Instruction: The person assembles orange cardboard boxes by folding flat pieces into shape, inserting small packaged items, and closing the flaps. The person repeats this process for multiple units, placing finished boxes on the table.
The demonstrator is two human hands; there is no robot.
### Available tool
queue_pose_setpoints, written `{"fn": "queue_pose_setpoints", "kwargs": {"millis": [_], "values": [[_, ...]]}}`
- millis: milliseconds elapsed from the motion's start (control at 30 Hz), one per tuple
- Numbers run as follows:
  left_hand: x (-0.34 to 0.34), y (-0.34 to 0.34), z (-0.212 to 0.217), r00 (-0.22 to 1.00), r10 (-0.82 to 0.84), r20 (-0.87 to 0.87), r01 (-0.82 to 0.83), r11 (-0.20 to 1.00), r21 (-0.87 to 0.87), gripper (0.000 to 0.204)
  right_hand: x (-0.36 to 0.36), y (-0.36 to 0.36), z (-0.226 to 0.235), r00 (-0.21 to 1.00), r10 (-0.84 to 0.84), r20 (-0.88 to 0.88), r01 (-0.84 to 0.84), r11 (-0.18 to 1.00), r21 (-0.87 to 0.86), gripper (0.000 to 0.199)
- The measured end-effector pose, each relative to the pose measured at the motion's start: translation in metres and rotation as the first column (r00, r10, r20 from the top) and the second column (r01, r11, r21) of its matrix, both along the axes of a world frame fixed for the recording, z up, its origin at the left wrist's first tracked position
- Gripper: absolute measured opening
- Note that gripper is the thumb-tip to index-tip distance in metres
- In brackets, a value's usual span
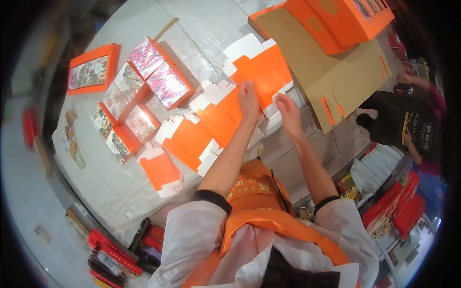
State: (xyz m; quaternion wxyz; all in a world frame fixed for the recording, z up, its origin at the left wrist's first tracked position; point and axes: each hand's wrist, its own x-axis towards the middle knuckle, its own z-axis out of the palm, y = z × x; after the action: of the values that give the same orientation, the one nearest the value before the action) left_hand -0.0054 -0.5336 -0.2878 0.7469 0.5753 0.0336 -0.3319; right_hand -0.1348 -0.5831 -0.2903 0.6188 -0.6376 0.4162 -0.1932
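Observation:
A flat, unfolded orange carton (269, 72) with white flaps lies in front of me at the table's near edge. My left hand (248, 101) is at its left side, fingers curled closed on the carton's edge. My right hand (289, 113) is beside its lower right corner, fingers stretched out and thumb apart, with nothing visible in it. To the left, more flat orange cartons (218, 120) overlap in a row, and a smaller stack of orange blanks (160, 172) lies nearer me.
Orange boxes with picture panels (168, 84) stand at the left of the table (206, 24). A brown cardboard sheet (321, 72) and a large orange box (336, 24) are at the right. A person in a dark apron (418, 129) is at far right. Red packages (384, 206) fill a lower-right shelf.

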Motion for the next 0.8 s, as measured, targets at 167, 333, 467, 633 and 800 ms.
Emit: {"fn": "queue_pose_setpoints", "kwargs": {"millis": [167,333,467,633,800], "values": [[-0.001,0.068,0.077,0.983,-0.183,0.030,0.183,0.983,0.011,0.021,0.011,0.035,0.075,0.879,-0.418,0.230,0.165,0.718,0.676,0.034],[0.010,0.145,0.139,0.361,-0.225,0.905,0.280,0.952,0.125,0.013,0.019,0.068,0.132,0.768,-0.439,0.467,-0.079,0.659,0.748,0.031],[0.018,0.189,0.168,0.090,-0.104,0.991,0.345,0.936,0.067,0.037,0.018,0.094,0.162,0.886,-0.210,0.412,-0.135,0.734,0.665,0.033],[0.017,0.247,0.175,0.764,-0.162,0.624,0.181,0.983,0.032,0.011,0.038,0.120,0.199,0.876,0.458,-0.148,-0.415,0.875,0.249,0.035],[0.010,0.279,0.173,0.992,-0.092,-0.089,0.082,0.991,-0.107,0.024,0.042,0.203,0.189,0.893,0.220,0.392,-0.342,0.899,0.273,0.025]]}}
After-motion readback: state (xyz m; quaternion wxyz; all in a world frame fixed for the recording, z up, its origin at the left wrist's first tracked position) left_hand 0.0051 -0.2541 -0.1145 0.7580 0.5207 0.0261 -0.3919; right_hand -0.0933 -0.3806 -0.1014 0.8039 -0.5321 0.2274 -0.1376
